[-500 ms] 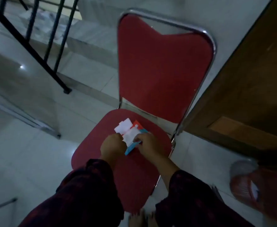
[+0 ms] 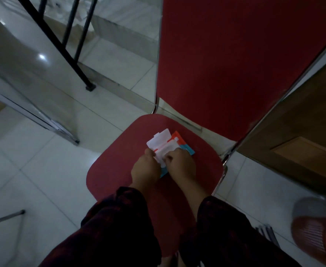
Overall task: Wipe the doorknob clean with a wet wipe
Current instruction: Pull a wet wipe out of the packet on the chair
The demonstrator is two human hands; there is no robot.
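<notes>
- The wet wipe pack (image 2: 179, 146), its white flap (image 2: 159, 140) folded open, lay on the red chair seat (image 2: 116, 170).
- Your left hand (image 2: 145, 168) pressed the pack's near left edge, fingers curled against it.
- Your right hand (image 2: 180, 162) pinched a white wipe (image 2: 165, 152) at the opening, fingers together.

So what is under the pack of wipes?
The pack of wipes lies on the red chair seat. Both hands, left and right, cover its near part, so anything beneath there cannot be seen.
</notes>
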